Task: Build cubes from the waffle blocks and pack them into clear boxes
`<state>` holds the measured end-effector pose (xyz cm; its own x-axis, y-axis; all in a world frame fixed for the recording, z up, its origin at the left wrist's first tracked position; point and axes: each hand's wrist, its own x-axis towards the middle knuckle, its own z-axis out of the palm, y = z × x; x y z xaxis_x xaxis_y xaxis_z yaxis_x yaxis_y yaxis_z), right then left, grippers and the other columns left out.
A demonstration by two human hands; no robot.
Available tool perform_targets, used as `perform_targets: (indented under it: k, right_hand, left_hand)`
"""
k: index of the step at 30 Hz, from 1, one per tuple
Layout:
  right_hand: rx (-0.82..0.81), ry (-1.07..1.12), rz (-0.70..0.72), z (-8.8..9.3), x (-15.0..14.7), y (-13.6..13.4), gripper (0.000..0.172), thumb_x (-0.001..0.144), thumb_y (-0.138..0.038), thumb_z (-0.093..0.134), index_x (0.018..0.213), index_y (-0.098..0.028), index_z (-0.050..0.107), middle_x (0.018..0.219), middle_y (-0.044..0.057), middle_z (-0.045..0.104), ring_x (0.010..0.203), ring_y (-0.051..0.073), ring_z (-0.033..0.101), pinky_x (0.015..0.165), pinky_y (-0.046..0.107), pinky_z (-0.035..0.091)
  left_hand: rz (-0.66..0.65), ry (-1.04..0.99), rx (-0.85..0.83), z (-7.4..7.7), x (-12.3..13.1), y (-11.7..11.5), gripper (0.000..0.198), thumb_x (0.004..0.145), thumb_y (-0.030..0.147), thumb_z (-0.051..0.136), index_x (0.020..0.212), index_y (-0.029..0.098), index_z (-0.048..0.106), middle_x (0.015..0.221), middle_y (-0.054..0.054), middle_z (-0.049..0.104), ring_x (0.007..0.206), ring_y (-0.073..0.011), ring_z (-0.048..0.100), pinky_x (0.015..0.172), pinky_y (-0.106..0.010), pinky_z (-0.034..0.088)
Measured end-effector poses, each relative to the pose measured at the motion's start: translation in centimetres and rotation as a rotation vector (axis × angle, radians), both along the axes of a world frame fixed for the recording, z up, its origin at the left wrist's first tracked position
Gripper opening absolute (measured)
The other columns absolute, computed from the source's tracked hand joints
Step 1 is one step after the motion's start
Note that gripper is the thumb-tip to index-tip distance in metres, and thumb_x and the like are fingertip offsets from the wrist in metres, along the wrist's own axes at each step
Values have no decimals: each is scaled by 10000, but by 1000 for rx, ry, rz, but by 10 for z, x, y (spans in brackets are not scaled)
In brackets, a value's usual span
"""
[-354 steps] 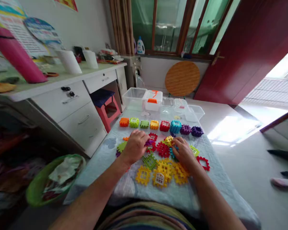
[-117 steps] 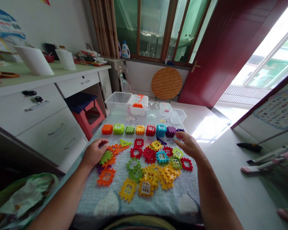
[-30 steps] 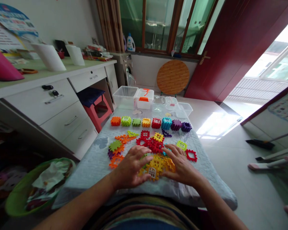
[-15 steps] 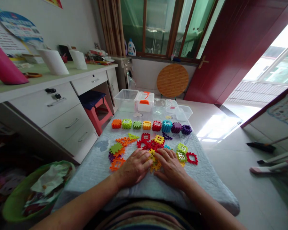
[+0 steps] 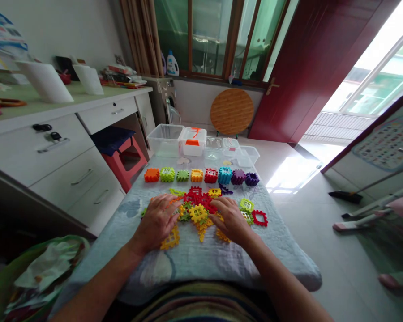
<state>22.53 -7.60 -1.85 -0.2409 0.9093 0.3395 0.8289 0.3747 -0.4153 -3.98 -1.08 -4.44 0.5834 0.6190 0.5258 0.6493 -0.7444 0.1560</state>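
- Table w/ pale blue quilted cloth (image 5: 282,237): the biggest thing of the work; all the pcs are lying on it.
- Clear plastic bin (image 5: 166,136), far left of table; just right of it, clear lidded box w/ orange latch (image 5: 192,142).
- L hand (image 5: 156,222): left side of the loose tiles, fingers bent down over them, thumb apart; cannot tell if any pc is clamped.
- R hand (image 5: 231,219): right side, palm down, fingers curved over yellow pcs; its grip is hidden, so also cannot tell.
- Row of stacks, far from the hands: from orange stack (image 5: 152,175) at left to dark-purple stack (image 5: 251,179) at right.
- Red tiles (image 5: 195,195): overlapping heap, betw. row and yellow pcs. Red frame tile (image 5: 260,218): right of R hand.
- Yellow window tile (image 5: 198,213): betw. both hands, on top of other pcs. Prob. light, stiff plastic, slightly slippery on the face, not very fragile, though thin bars may be weaker; best to hold at two opposite toothed edges, thumb + index.
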Motion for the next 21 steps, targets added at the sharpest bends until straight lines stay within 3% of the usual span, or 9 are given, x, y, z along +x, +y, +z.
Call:
perform_targets:
  k: [4,8,14,21]
  right_hand:
    - [-8,29,-177,2,51,0,211,900,-284,534,1083,-216,613,1092,81,646,1039,243,566,932,409,427]
    - [-78,-26,-212,1,76,0,201,868,-239,546,1051,-209,623,1059,77,652,1020,244,566,919,412,433]
    - [-117,-80,-90,9,44,33,230,844,-169,545,1049,-205,642,1072,74,666,1036,229,558,919,363,414]
    - [-224,-191,-202,-8,22,81,310,812,-211,576,1119,-197,623,1069,96,668,990,240,560,872,333,379]
  left_hand:
    - [137,-135,-131,2,-32,23,316,872,420,505,1067,204,628,1178,-103,604,1118,-278,544,1023,-441,399]
    - [272,-304,-304,-3,-56,51,400,856,525,466,1000,190,630,1100,-90,629,1073,-262,575,1011,-391,419]
    - [367,-452,-485,-26,-61,68,453,840,560,436,985,181,639,1013,-68,669,984,-240,617,948,-360,464]
    - [352,-439,-500,-29,-58,62,423,835,547,455,954,189,646,977,-54,678,953,-233,629,933,-351,472]
